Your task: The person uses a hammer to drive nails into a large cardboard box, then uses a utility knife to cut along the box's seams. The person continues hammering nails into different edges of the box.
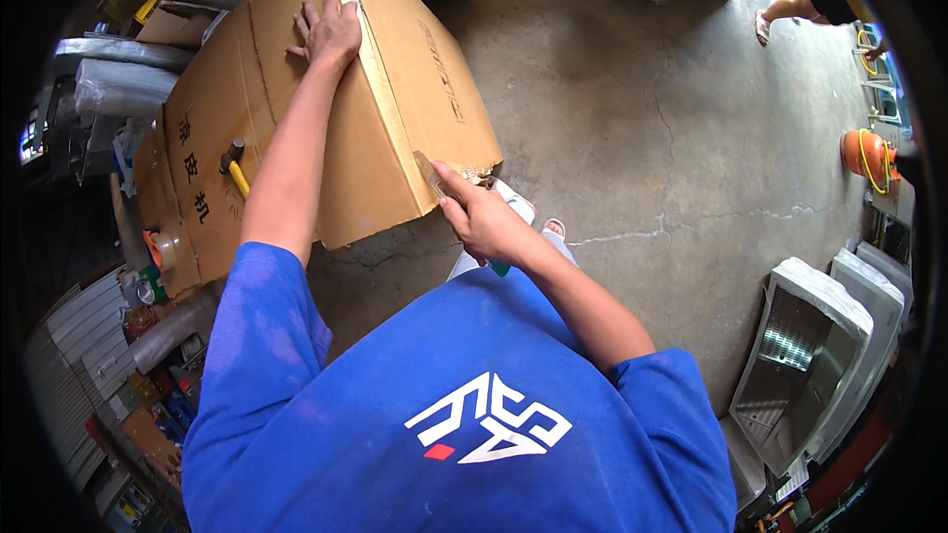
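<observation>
The left hand [331,32] lies spread on a large brown cardboard box [222,79] with dark printing, its fingers apart and its palm down, just left of the long raised edge that runs along the box. The box stretches under that hand, out to its left and back toward the right hand [489,222], which is at the box's near corner, where the cardboard ends in a rough border. The right hand is curled around a slim tool with a green handle [501,269], most of it hidden by the fingers; a thin blade-like piece [431,174] shows beside the index fingertip, against the corner

Behind and to the left of the left hand, beyond the forearm, a hammer with a yellow handle and a dark head [237,170] rests on the box. Farther left of that hand are grey rolls wrapped in clear plastic [133,89]. Well to the right of the right hand, across a cracked grey concrete floor [632,138], stands a rounded orange metal gas cylinder [865,159] with a yellow hose; nearer, to the right and behind, metal basins with white wrapped rims [800,355] lean together. Far ahead and right, another person's bare leg [790,12] shows beneath dark shorts
</observation>
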Tool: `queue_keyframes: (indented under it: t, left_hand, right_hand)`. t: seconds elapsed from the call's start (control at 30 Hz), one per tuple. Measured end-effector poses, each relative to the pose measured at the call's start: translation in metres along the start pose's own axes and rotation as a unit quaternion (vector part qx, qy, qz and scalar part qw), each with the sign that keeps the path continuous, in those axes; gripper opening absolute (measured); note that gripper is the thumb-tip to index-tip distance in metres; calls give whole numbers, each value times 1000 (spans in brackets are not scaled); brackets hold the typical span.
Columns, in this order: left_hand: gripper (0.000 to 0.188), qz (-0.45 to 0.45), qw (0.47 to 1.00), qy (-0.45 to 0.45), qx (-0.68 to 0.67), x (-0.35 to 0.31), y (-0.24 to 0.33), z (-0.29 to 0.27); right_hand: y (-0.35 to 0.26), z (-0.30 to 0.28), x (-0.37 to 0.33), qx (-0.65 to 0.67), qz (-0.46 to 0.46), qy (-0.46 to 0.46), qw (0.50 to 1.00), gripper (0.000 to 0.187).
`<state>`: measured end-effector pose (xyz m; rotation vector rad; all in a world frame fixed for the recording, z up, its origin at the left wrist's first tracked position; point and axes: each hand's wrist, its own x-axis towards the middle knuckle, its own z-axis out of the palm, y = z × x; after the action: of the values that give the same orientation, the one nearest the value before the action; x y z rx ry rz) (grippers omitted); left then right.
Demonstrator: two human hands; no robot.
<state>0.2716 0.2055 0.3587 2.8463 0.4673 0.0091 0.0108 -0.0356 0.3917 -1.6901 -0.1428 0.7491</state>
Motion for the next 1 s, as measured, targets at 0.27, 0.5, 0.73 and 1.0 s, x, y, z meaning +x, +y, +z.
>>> queue_keyframes:
  t: [0.27, 0.5, 0.73, 1.0]
  left_hand:
    - [70, -8, 1000, -8, 0, 3, 0, -1]
    - [71, 14, 1000, -5, 22, 4, -11, 7]
    - [78, 99, 994, 29, 20, -90, -9, -7]
    - [98, 158, 984, -10, 84, -153, -48, -9]
  right_hand:
    - [27, 22, -35, -20, -12, 13, 1000, 57]
    - [38, 41, -87, 2, -5, -68, 998, 59]
    - [41, 0, -67, 148, 133, 116, 973, 58]
    - [78, 52, 73, 53, -167, 221, 960, 68]
